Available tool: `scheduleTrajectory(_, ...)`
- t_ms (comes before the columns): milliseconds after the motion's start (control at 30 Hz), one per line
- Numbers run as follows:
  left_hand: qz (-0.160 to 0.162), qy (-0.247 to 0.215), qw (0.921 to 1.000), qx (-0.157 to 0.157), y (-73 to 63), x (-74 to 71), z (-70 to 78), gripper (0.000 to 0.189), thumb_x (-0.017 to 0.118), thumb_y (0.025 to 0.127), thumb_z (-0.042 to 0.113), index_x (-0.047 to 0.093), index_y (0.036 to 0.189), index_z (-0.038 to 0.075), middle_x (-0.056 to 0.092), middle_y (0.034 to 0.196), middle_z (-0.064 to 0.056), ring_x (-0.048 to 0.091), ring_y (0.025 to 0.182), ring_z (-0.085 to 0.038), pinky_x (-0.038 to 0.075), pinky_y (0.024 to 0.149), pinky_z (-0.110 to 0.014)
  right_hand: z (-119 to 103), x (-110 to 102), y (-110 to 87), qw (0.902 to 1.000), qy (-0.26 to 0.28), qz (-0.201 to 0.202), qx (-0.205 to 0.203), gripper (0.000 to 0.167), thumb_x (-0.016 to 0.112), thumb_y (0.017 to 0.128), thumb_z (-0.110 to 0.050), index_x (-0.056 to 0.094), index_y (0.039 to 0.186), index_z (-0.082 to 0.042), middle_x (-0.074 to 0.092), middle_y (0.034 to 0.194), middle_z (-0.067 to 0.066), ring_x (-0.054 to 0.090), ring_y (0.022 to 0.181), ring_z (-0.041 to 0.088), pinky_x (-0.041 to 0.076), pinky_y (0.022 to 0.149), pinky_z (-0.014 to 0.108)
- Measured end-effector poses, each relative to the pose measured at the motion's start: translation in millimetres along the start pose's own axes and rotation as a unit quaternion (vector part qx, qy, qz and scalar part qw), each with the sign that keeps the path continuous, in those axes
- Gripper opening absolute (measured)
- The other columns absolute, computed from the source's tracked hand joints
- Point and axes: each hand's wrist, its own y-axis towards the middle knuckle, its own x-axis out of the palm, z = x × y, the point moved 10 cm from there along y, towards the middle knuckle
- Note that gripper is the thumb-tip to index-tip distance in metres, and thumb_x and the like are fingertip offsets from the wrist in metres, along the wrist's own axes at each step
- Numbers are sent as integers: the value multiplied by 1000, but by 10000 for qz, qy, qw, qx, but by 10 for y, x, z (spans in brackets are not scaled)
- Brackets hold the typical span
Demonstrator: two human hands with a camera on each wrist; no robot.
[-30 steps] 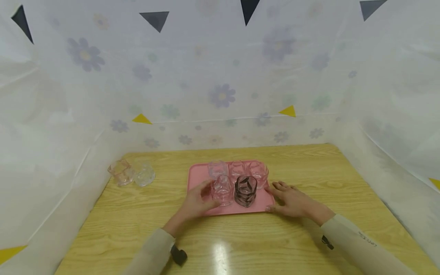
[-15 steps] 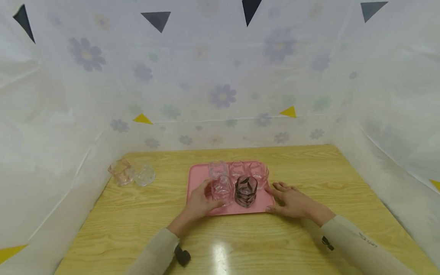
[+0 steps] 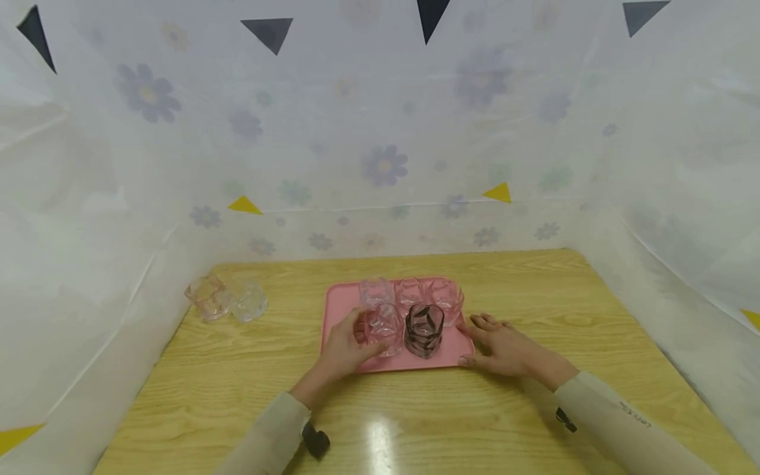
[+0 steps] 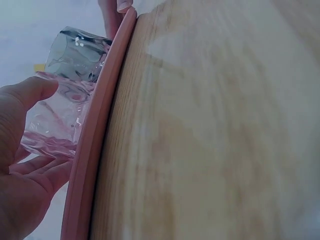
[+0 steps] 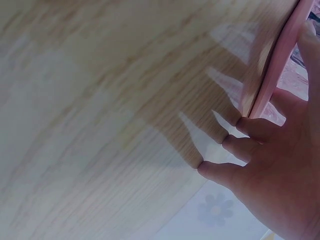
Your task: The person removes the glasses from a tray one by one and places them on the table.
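A pink tray (image 3: 341, 298) lies on the wooden table with several faceted glasses standing on it. My left hand (image 3: 343, 346) holds the pink-looking clear glass (image 3: 382, 330) at the tray's front left, thumb on the near side and fingers round the far side. In the left wrist view that glass (image 4: 55, 117) stands on the tray beside the dark grey glass (image 4: 75, 55). My right hand (image 3: 501, 344) rests at the tray's right edge with fingers spread. In the right wrist view some fingertips (image 5: 212, 170) touch the table, and the thumb lies by the tray rim (image 5: 280, 55).
Behind them on the tray stand a clear glass (image 3: 376, 292), a pink-looking glass (image 3: 411, 293) and another pink-looking glass (image 3: 445, 300). A pale amber glass (image 3: 209, 298) and a clear glass (image 3: 249, 300) stand on the table (image 3: 237, 389) at far left. White flowered sheeting (image 3: 380, 132) encloses the table.
My left hand has shifted slightly to the right around the pink-looking glass, its thumb now further across the front. The right hand, tray and other glasses stay in place.
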Motion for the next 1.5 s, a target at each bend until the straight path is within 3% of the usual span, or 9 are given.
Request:
scheduleTrajectory(233,10,182,9998,-18,-15,-11,14,70,90,85,22,56,144,7,71,128,-13,70,113,-26,61,96,-38,-1,2,6,10000,0,-4,0,85,57,100,-68,42,162,-13,38,164,31,32,153,54,27,118,79)
scheduleTrajectory(600,145,-451,9986,-218,-119,-128,38,64,89,87,23,56,141,8,69,130,-15,68,120,-31,59,103,-45,-4,-5,4,10000,16,-4,1,85,58,100,-68,42,163,-13,37,164,31,32,154,54,27,117,79)
scheduleTrajectory(767,257,-608,9974,-275,-172,-361,23,64,89,87,19,56,141,7,67,133,-16,67,123,-32,59,103,-44,8,4,10,10000,0,-17,14,85,57,100,-69,41,163,-14,37,165,31,31,154,53,27,118,79)
scheduleTrajectory(933,460,-409,9976,-319,-195,-685,10,65,89,87,18,56,141,5,65,136,-17,65,128,-35,59,103,-39,19,13,12,10000,-19,-15,21,86,56,99,-70,42,163,-14,37,165,31,31,154,53,27,118,79)
scheduleTrajectory(1200,826,-61,9960,-326,-194,-1132,-52,65,85,91,24,53,144,6,65,133,-18,65,126,-35,58,105,-46,22,20,10,10000,-14,-44,40,86,55,99,-70,41,163,-14,37,165,31,31,154,53,27,118,78)
scheduleTrajectory(1500,1359,128,9900,-365,-192,-1441,-245,61,82,94,19,53,143,-2,65,134,-24,67,121,-36,58,98,-26,24,28,12,10000,-32,-54,35,86,56,100,-69,40,163,-14,36,165,30,31,154,53,27,118,79)
